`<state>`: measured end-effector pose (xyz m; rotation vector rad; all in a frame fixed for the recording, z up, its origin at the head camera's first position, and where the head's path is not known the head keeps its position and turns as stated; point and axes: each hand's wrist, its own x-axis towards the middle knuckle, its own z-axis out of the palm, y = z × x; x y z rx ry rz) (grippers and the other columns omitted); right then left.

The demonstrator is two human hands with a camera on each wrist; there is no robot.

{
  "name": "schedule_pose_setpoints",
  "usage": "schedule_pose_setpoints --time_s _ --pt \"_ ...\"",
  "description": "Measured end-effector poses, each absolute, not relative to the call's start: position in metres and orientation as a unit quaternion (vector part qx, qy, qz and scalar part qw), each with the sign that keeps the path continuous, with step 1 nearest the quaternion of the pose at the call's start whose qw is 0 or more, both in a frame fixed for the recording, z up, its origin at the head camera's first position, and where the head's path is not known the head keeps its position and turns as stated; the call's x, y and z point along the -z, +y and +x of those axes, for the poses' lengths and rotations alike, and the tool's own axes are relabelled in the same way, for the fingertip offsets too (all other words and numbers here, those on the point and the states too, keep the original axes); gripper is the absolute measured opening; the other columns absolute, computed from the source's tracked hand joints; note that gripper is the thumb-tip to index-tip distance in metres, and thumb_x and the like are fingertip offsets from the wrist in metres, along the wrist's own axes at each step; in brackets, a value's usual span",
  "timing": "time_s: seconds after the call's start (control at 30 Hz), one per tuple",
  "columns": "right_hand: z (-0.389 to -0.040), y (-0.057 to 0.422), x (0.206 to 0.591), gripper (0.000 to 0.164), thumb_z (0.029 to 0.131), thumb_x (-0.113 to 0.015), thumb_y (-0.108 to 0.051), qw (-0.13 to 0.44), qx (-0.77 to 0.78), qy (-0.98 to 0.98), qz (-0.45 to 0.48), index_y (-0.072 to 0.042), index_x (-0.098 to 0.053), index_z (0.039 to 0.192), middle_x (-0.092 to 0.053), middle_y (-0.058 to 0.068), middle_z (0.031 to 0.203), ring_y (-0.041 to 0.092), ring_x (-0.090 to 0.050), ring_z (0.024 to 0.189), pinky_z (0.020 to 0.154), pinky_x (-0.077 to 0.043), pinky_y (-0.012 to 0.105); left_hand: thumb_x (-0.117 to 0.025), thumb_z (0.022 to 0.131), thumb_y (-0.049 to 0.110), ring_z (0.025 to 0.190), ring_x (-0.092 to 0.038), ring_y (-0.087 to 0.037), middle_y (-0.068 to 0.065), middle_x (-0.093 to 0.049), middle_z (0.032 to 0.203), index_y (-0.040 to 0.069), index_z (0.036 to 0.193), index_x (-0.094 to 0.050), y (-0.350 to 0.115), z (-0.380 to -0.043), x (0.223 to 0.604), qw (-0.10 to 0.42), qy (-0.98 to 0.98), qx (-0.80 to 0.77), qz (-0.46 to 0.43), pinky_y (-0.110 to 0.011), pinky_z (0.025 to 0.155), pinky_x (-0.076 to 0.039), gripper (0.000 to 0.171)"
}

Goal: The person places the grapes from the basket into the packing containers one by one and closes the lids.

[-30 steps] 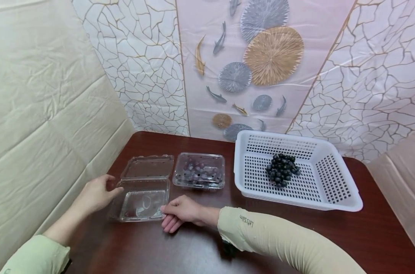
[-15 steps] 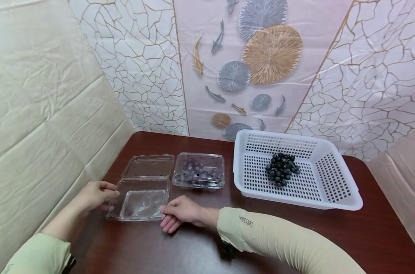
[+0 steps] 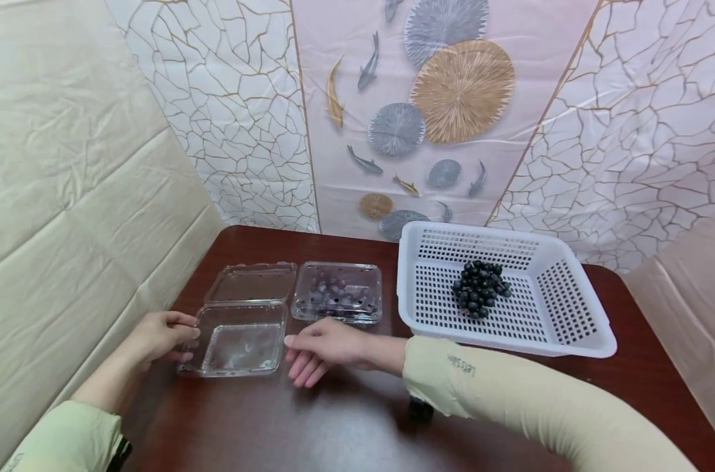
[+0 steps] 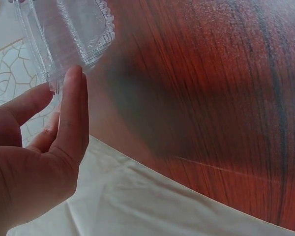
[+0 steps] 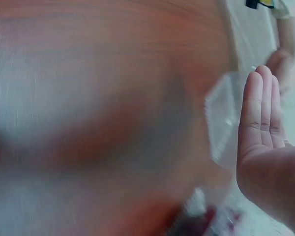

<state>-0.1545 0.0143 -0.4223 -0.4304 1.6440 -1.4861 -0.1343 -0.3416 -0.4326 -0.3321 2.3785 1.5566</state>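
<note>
A clear plastic clamshell container [image 3: 239, 370] lies with its lid [image 3: 251, 283] folded back at the left of the table. My left hand [image 3: 163, 337] pinches its left edge; the left wrist view shows the clear rim [image 4: 55, 88] between thumb and fingers. Just off the container's right side is my right hand [image 3: 328, 351], fingers straight and nothing in it. Behind that hand stands a second clamshell container [image 3: 369, 278], closed, with dark reddish grapes inside. A bunch of dark grapes [image 3: 478, 288] lies in a white perforated basket [image 3: 588, 337].
The dark red wooden table [image 3: 263, 432] meets a cream-covered wall [image 3: 98, 216] close on the left. A patterned backdrop [image 3: 357, 118] hangs behind the far edge. The basket takes up the right rear of the table.
My left hand has moved onto the container's left edge and taken hold of it. My right hand has let go of the near right corner and shifted right. The view has turned slightly.
</note>
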Motion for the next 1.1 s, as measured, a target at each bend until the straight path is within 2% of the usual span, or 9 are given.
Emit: schedule_pose_setpoints --time_s 0.17,0.3,0.5,0.77,1.1 --pt "-0.175 0.050 0.389 0.041 0.111 -0.060 -0.027 0.407 0.583 0.677 -0.192 0.013 -0.067 0.119 -0.078 0.023 0.098 0.025 -0.079 0.082 0.081 -0.069 0.046 -0.065 0.102 -0.001 0.089 -0.075 -0.020 -0.013 -0.076 0.103 -0.024 0.131 -0.052 -0.342 -0.138 0.433 0.140 0.825 -0.536 -0.112 -0.039 0.072 -0.070 0.040" --pt "-0.192 0.086 0.359 0.038 0.111 -0.058 -0.025 0.374 0.584 0.695 -0.189 0.009 -0.065 0.127 -0.076 0.028 0.110 0.029 -0.079 0.092 0.086 -0.068 0.046 -0.065 0.102 0.000 0.090 -0.075 -0.021 -0.012 -0.076 0.103 -0.024 0.131 -0.052 -0.341 -0.141 0.432 0.145 0.826 -0.535 -0.107 -0.040 0.073 -0.070 0.040" --pt "-0.214 0.138 0.327 0.045 0.114 -0.051 -0.027 0.342 0.578 0.720 -0.173 0.010 -0.054 0.140 -0.069 0.033 0.128 0.039 -0.074 0.114 0.096 -0.065 0.049 -0.065 0.102 -0.001 0.090 -0.075 -0.020 -0.008 -0.076 0.101 -0.024 0.130 -0.052 -0.342 -0.143 0.430 0.154 0.826 -0.532 -0.103 -0.041 0.073 -0.070 0.039" --pt "-0.232 0.201 0.323 0.062 0.115 -0.051 -0.032 0.324 0.535 0.767 -0.146 0.014 -0.037 0.154 -0.061 0.035 0.141 0.044 -0.066 0.128 0.105 -0.060 0.050 -0.066 0.102 0.001 0.090 -0.073 -0.019 -0.006 -0.075 0.101 -0.024 0.132 -0.051 -0.345 -0.146 0.430 0.165 0.823 -0.533 -0.101 -0.041 0.075 -0.070 0.041" --pt "-0.251 0.270 0.329 0.075 0.115 -0.048 -0.039 0.308 0.493 0.809 -0.091 0.015 -0.022 0.161 -0.048 0.041 0.151 0.047 -0.059 0.136 0.109 -0.058 0.047 -0.067 0.101 0.001 0.091 -0.073 -0.020 -0.007 -0.074 0.102 -0.024 0.132 -0.050 -0.348 -0.150 0.430 0.170 0.828 -0.527 -0.091 -0.042 0.075 -0.070 0.043"
